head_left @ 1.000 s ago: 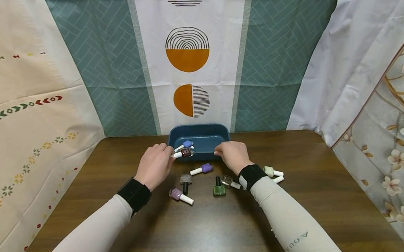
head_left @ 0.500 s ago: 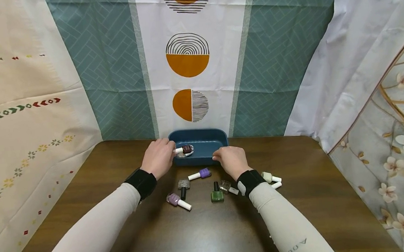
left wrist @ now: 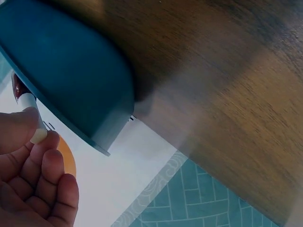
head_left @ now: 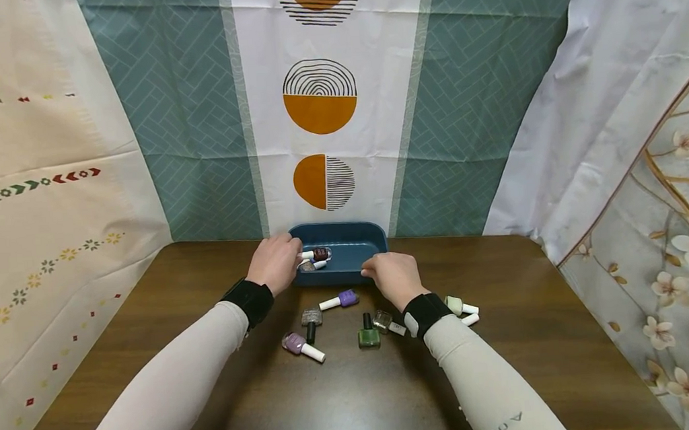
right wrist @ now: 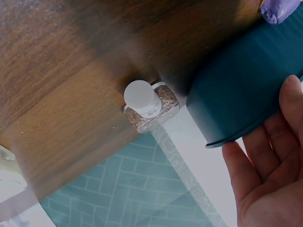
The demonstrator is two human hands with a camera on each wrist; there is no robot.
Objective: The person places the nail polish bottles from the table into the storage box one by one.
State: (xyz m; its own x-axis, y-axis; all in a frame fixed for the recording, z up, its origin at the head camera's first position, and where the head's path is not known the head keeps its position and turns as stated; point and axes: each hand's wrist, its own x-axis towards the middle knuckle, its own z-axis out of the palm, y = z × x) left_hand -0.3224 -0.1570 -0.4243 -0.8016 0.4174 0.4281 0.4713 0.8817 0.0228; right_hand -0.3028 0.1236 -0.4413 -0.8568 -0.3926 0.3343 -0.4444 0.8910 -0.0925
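My left hand [head_left: 274, 264] pinches a dark red nail polish bottle [head_left: 320, 254] by its white cap, over the left part of a blue plastic bin [head_left: 325, 279]. Thumb and fingertips close on the cap [left wrist: 38, 135] in the left wrist view, beside the bin's rim. Under the held bottle, a glittery nail polish bottle [head_left: 309, 266] with a white cap lies in the bin. At the near right rim, my right hand [head_left: 394, 277] grips the bin. The right wrist view has its thumb [right wrist: 289, 92] on the outer wall and the fingers past the rim.
On the wooden table [head_left: 335, 405] lie several nail polish bottles: purple [head_left: 348, 298], grey glitter [head_left: 311, 316], mauve [head_left: 294, 342], green [head_left: 368, 338], brown glitter [head_left: 382, 320] and pale green [head_left: 454, 305]. A patterned curtain [head_left: 206, 151] hangs behind the bin.
My left hand has carried the dark red bottle from over the bin's front rim farther inside, covering the blue bottle seen there. My right hand stays at the rim; the head view has tilted slightly.
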